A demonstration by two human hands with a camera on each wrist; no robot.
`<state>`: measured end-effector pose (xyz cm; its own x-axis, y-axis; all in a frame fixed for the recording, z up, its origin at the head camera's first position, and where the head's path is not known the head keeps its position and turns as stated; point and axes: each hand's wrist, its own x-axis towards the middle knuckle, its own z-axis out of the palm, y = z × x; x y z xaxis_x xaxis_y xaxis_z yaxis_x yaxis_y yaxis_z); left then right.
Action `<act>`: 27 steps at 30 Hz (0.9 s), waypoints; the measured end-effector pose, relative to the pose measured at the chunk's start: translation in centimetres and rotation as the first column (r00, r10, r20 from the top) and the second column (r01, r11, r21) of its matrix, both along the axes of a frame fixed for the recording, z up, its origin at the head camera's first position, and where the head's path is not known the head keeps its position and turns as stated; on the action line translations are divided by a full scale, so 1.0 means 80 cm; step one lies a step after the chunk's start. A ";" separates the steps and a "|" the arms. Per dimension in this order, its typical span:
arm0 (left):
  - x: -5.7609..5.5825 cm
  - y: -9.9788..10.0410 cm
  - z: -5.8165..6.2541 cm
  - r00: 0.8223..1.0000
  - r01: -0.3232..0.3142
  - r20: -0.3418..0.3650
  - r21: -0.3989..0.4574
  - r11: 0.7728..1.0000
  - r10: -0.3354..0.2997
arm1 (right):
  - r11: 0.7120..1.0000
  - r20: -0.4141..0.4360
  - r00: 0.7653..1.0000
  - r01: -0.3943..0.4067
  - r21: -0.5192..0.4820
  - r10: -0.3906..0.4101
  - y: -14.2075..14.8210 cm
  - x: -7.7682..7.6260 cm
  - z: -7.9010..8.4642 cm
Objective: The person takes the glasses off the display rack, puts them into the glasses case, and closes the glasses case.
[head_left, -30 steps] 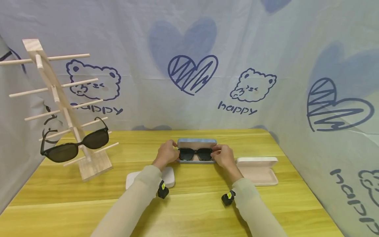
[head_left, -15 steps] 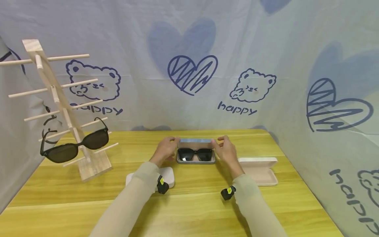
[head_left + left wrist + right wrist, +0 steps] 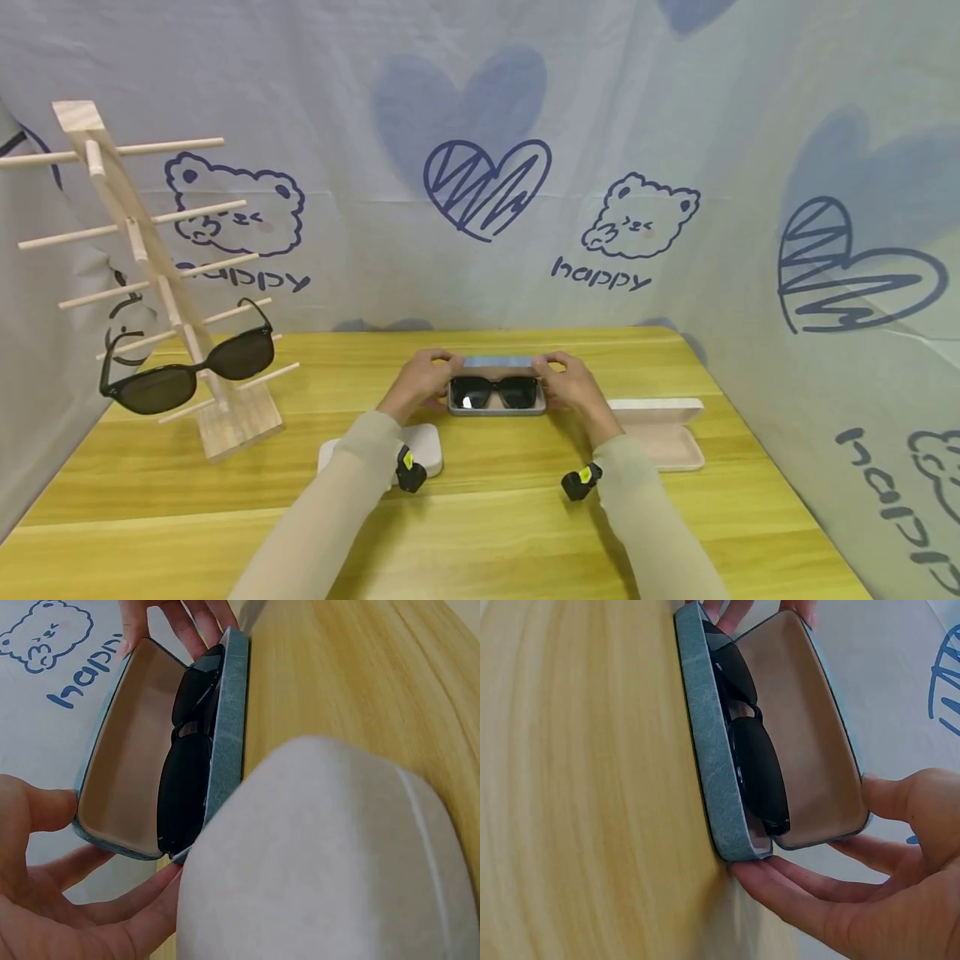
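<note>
A blue-grey glasses case (image 3: pixel 497 412) lies in the middle of the table with its lid raised and its beige lining facing me. Dark sunglasses (image 3: pixel 517 392) rest inside, lenses toward me. At the case's left end my left hand (image 3: pixel 420 382) grips the lid corner, thumb on the lid's edge and fingers behind and beside the end. My right hand (image 3: pixel 573 387) holds the opposite end in the same way. The right wrist view shows the right thumb on the lid rim (image 3: pixel 859 776) and fingertips against the base's end.
On the left stands a wooden display rack (image 3: pixel 157 258) with another pair of sunglasses (image 3: pixel 157 390) hung on it. A closed white case (image 3: pixel 427 446) lies beside my left forearm; an open cream case (image 3: pixel 678 446) lies to the right. A printed cloth (image 3: pixel 360 267) hangs behind.
Both hands have moved from the sunglasses' sides up to the lid's corners and now hold them. The lid has tipped slightly forward. The sunglasses stay in the case.
</note>
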<state>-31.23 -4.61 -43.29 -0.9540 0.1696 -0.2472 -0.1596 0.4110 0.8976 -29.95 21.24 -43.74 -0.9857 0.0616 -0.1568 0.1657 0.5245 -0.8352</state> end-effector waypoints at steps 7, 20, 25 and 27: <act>0.002 -0.002 -0.001 1.000 0.017 -0.004 0.016 1.000 -0.017 | 0.999 0.006 1.000 -0.022 -0.030 0.022 0.000 0.002 -0.001; 0.005 -0.007 -0.005 0.999 0.054 -0.007 -0.002 0.999 -0.054 | 0.997 0.016 0.998 -0.056 0.058 0.055 0.000 0.005 -0.002; 0.007 -0.008 -0.006 0.998 0.063 -0.026 -0.025 0.998 -0.063 | 0.996 0.006 0.998 -0.060 0.070 0.060 0.000 0.007 -0.003; 0.008 -0.009 -0.007 0.997 0.064 -0.034 -0.032 0.997 -0.065 | 0.996 -0.001 0.998 -0.056 0.069 0.056 0.000 0.008 -0.004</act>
